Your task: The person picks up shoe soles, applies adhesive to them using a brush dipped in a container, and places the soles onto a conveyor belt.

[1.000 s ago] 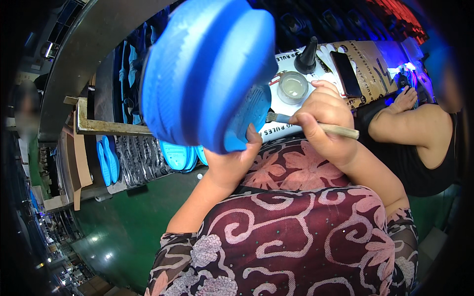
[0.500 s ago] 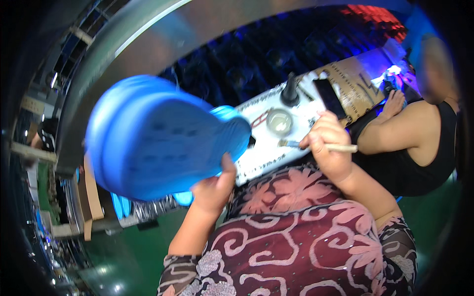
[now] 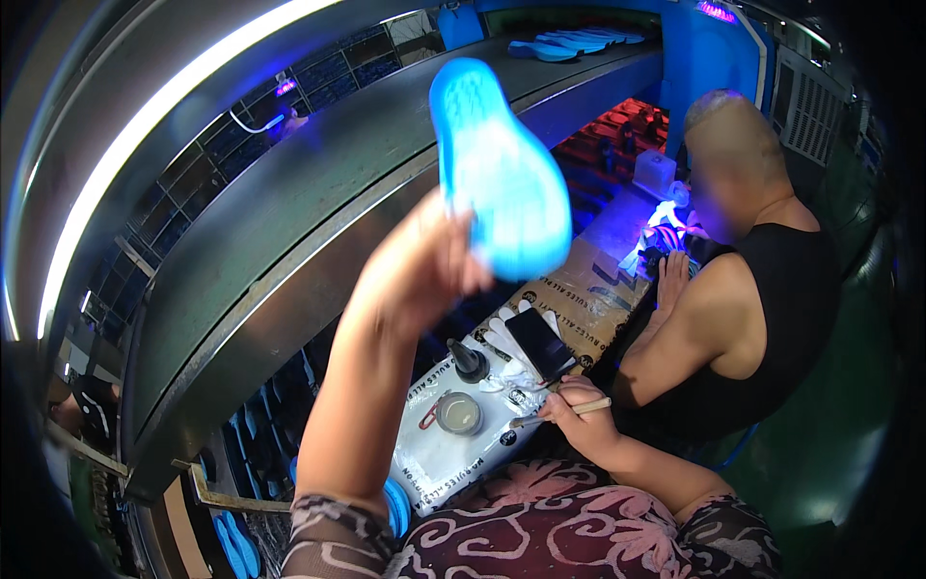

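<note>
My left hand is stretched out and raised over the conveyor's edge, gripping a bright blue shoe sole by its side. The sole stands on end, its narrow part up, and both it and the hand are smeared by motion. Low over the workbench, my right hand holds a thin brush by its pale wooden handle, bristles toward the left. Left of the bristles sits a round jar of cloudy pale liquid. Behind it stands a black bottle with a tapered nozzle, with a dark phone beside white gloves.
A long green conveyor belt with a metal edge runs across ahead, bearing several blue soles at its far end. Close on my right sits a co-worker, hands under a bright lamp. More blue soles lie at lower left.
My left hand has carried the sole up, away from my body and toward the conveyor. The view has swung up and right. My right hand still holds the brush.
</note>
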Action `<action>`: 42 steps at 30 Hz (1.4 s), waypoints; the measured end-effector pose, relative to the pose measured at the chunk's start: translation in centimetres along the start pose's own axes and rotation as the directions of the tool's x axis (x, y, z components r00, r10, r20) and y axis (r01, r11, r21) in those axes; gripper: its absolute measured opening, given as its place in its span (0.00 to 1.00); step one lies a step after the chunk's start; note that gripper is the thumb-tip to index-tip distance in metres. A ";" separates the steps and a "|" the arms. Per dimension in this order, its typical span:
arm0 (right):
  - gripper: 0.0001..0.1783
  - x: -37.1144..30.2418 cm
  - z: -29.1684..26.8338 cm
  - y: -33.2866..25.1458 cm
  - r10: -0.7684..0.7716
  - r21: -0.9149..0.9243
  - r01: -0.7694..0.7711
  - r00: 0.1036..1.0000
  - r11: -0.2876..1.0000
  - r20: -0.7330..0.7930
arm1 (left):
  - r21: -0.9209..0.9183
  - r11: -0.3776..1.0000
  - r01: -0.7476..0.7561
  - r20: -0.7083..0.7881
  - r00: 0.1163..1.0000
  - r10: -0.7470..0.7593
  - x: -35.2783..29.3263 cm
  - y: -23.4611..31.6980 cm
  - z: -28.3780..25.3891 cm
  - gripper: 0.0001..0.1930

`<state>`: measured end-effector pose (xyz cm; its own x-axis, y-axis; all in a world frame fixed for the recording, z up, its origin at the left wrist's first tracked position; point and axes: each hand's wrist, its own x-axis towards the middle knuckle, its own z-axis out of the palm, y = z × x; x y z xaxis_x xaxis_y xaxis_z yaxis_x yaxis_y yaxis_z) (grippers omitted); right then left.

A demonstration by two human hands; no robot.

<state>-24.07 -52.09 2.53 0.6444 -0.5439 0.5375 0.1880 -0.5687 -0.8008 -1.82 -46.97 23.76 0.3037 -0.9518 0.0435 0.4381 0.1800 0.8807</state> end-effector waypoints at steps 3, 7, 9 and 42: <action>0.12 0.3 -1.0 0.2 0.006 -0.007 -0.006 1.000 1.000 -0.004 | -0.268 0.954 -0.132 -0.177 0.980 0.086 7.5 2.6 2.8 0.21; 0.13 -0.3 -1.7 1.2 0.179 0.091 -0.177 0.984 0.980 -0.015 | -0.134 0.987 -0.091 0.004 0.996 0.092 4.7 0.3 4.5 0.25; 0.13 -0.5 -1.5 1.6 0.174 0.091 -0.172 0.985 0.981 -0.014 | -0.100 0.995 0.017 -0.056 0.998 -0.022 0.2 -1.9 2.7 0.28; 0.20 -1.9 7.0 0.7 0.403 0.251 -0.468 0.874 0.847 0.270 | -0.333 0.941 -0.059 -0.816 0.519 -0.256 -40.8 -19.0 -18.1 0.31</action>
<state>-19.94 -47.12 -0.92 0.8396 -0.5379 0.0755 0.0434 -0.0722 -0.9964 -7.27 -7.05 -3.28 0.7353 -0.3372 -0.5879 0.6763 0.3084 0.6690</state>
